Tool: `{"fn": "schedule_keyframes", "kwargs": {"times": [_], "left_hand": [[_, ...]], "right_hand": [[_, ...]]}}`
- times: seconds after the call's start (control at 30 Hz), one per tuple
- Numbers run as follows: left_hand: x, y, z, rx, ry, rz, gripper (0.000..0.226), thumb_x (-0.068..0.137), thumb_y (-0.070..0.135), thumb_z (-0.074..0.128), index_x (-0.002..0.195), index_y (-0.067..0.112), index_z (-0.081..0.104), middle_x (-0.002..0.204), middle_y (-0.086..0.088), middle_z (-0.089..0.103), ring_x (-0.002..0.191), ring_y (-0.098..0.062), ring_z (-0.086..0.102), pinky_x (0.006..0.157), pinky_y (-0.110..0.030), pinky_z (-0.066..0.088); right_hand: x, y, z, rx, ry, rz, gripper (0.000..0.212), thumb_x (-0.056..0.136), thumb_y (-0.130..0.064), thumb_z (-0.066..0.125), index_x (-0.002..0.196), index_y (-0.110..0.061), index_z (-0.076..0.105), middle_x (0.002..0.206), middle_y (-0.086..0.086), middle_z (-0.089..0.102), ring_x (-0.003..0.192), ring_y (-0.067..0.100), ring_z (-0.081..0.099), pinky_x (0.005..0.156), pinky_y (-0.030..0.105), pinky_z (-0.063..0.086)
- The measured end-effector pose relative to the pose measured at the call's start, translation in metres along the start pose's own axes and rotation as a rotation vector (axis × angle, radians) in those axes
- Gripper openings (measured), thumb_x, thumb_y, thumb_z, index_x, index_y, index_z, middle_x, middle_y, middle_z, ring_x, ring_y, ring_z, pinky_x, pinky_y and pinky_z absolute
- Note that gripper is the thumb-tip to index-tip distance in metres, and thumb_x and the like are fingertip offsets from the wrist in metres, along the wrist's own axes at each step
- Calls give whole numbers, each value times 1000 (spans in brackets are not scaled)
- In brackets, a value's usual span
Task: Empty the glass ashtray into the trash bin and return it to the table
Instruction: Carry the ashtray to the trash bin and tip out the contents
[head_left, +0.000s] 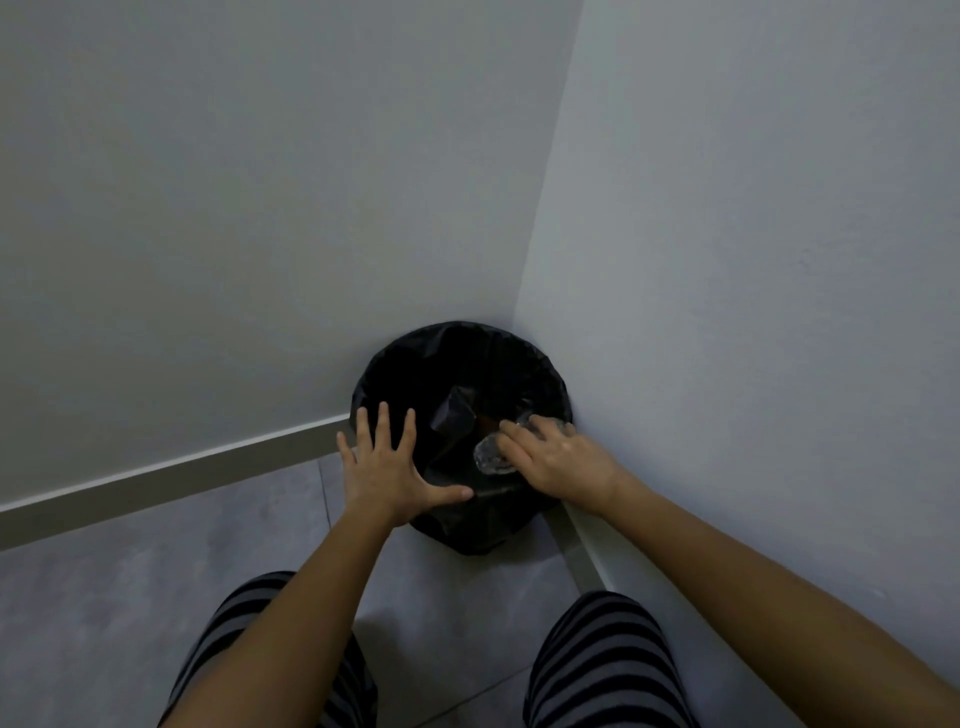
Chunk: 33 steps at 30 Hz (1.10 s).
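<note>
The floor (156, 582) is grey tile, and two pale walls (260, 208) meet in a corner at the centre right of the frame, with a light baseboard (171, 470) along them. The trash bin (511, 358), lined with a black bag, stands in this corner. Over its right side the right hand (558, 457) holds the glass ashtray (491, 454), tilted, fingers (514, 441) closed around it. The left hand (389, 467) is over the left rim, fingers spread wide. Striped trousers (597, 670) fill the lower frame.
</note>
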<state>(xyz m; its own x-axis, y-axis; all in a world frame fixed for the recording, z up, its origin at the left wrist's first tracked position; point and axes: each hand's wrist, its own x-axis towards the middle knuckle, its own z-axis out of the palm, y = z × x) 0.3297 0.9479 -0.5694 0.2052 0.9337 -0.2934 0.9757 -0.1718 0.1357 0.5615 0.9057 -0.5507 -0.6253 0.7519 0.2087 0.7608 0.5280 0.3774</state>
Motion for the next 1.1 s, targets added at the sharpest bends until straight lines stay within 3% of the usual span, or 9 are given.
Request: {"fn": "schedule_keyframes", "kwargs": {"times": [0.07,0.2,0.33,0.5,0.63,0.8,0.9,1.0,1.1], "left_hand": [[-1,0,-1,-2,-3,6,137,46,99,36,152,26,-11,160,-11,-18,143,-34,-24,114,-60,-7],[-4,1,-1,9,1,5,136,47,99,35,152,26,-10,160,-11,-18,144,-33,-23,114,-60,-6],[-3,2,0,-3,9,-7,136,46,99,34,152,26,-9,160,-10,-17,144,-34,-23,114,-59,-7],[-4,3,0,10,7,-1,137,45,100,33,152,26,-11,160,-10,-18,144,-32,-23,114,-59,-7],[-5,3,0,-27,18,-19,140,40,101,29,152,26,-10,160,-10,-17,144,-32,-23,114,-59,-7],[-10,6,-2,-24,17,2,142,36,101,23,152,25,-11,160,-10,-17,144,-32,-22,114,-60,-6],[-6,6,-1,-63,16,-7,148,30,103,17,151,24,-16,159,-11,-19,144,-33,-22,114,-60,-7],[-3,6,-6,-94,78,43,150,24,103,16,145,26,-28,160,-8,-18,145,-34,-19,112,-60,-9],[-17,15,-29,-157,160,133,136,43,95,32,141,25,-31,162,-1,-10,147,-30,-14,112,-59,-10]], "right_hand": [[1,-3,-3,-2,-2,54,35,88,-11,40,110,-8,66,115,13,70,86,37,71,45,45,58],[-4,-5,-4,-3,-1,-70,34,89,-15,39,110,-9,65,115,14,69,86,40,69,47,51,58],[11,8,-15,-5,0,38,36,88,-13,39,111,-8,65,117,13,69,89,39,70,48,48,59],[-4,-3,-6,11,-64,-84,34,88,-16,39,110,-10,64,115,13,69,84,39,70,45,50,57],[7,3,-16,4,-49,101,35,88,-12,40,110,-8,66,116,11,71,86,35,71,47,44,59],[-2,-12,-11,-4,-164,-23,35,87,-17,39,106,-10,67,106,12,72,78,37,70,45,47,58],[24,-6,-32,119,-187,171,37,86,-8,44,119,-6,60,107,14,68,78,36,68,50,39,56],[52,8,-42,502,-313,505,49,90,-2,47,138,-8,38,130,20,54,106,41,59,82,45,51],[69,28,-67,919,-325,851,44,87,0,44,129,-15,47,121,19,62,99,40,61,78,47,54]]}}
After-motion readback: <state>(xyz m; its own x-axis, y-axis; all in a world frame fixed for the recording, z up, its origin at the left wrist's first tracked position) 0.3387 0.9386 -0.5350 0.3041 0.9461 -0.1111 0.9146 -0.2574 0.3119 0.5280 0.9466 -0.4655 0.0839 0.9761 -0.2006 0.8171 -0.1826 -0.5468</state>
